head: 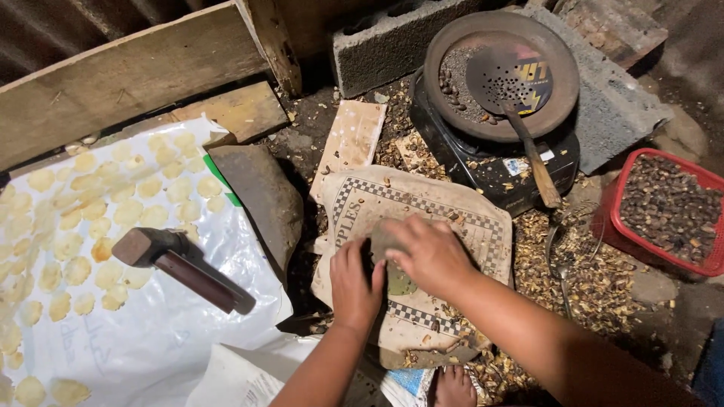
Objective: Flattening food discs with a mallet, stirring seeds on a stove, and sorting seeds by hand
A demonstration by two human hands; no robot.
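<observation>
Both hands (400, 264) clamped on the flat stone (386, 240) atop the cardboard sheet (445, 218) — could slip, pinching fingers underneath.

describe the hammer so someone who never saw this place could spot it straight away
Start at the big white plastic sheet on the left, dotted with pale yellow flattened discs. The hammer lies on that sheet, right of most discs and left of the grey stone. It is the only dark tool there, with a blocky head and a short reddish-brown handle, apart from both hands.

Rough stone (386, 240), creased cardboard (445, 211)
</observation>
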